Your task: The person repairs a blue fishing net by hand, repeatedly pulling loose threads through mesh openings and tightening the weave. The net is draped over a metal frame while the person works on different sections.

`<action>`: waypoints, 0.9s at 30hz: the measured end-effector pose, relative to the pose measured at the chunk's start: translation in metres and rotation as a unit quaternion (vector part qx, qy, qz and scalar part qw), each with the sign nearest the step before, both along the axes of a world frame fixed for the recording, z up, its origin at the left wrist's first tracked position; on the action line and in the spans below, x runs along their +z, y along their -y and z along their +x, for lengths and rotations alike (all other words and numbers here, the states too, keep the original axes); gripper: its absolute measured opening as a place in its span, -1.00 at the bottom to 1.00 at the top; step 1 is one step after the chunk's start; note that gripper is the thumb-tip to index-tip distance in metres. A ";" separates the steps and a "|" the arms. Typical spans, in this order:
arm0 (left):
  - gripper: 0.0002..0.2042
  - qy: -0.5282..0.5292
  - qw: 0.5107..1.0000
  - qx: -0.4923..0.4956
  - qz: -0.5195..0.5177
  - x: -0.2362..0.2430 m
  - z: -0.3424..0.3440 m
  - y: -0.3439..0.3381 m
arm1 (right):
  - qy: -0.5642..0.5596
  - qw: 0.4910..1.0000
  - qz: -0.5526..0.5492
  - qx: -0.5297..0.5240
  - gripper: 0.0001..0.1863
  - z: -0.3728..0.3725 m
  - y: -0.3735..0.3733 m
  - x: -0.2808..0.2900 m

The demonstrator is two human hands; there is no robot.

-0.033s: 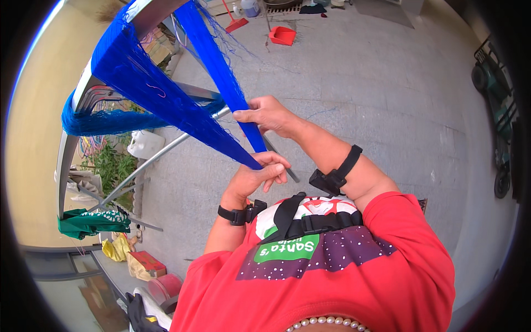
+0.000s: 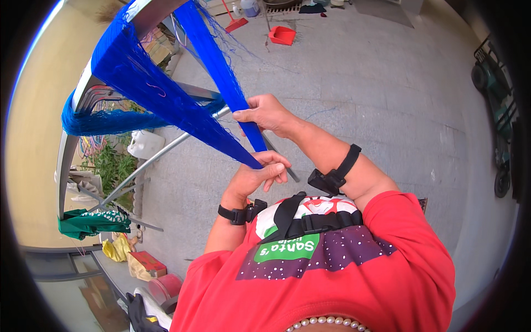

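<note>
A long skein of bright blue thread (image 2: 160,94) hangs in a loop from a metal frame (image 2: 83,91) at the upper left and stretches toward me. My left hand (image 2: 259,175) is at its near end, fingers curled, with the thread running into the hand. Slightly farther away, my right hand (image 2: 269,114) closes round the right-hand strand of the loop, thumb on top and fingers partly hidden behind it. Loose fine threads fray off the skein's upper edges. A darker blue skein (image 2: 116,123) is draped round the frame below and left, apart from my hands.
Slanting metal poles (image 2: 146,164) brace the frame. A green cloth (image 2: 94,222) hangs at the left. White jug (image 2: 146,145) and plants (image 2: 110,166) stand behind the poles. On the paved floor (image 2: 354,83) lies a red dustpan (image 2: 282,36); green wheeled equipment (image 2: 494,83) stands far right.
</note>
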State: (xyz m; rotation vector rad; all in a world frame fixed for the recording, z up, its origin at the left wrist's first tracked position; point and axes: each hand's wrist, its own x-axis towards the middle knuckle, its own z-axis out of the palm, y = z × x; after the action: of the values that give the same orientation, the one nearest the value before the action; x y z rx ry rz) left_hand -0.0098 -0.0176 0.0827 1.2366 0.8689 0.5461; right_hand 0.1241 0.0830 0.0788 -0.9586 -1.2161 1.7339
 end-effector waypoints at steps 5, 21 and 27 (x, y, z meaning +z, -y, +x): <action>-0.76 -0.004 1.000 -0.006 0.006 -0.002 -0.002 -0.001 | 0.062 0.990 0.067 -0.108 -0.85 0.004 -0.006 -0.010; -0.72 0.054 0.996 0.063 0.030 -0.003 -0.002 -0.002 | -0.019 0.977 0.013 -0.213 -0.74 0.054 0.007 -0.018; -0.75 0.057 0.998 0.036 0.009 -0.001 0.000 0.001 | -0.033 0.975 0.015 -0.218 -0.75 0.059 0.012 -0.015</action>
State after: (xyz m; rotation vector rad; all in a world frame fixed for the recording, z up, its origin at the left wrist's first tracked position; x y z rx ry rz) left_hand -0.0097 -0.0188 0.0817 1.1820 0.8152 0.6764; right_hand 0.1834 0.0706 0.0641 -1.0509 -0.9040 1.3840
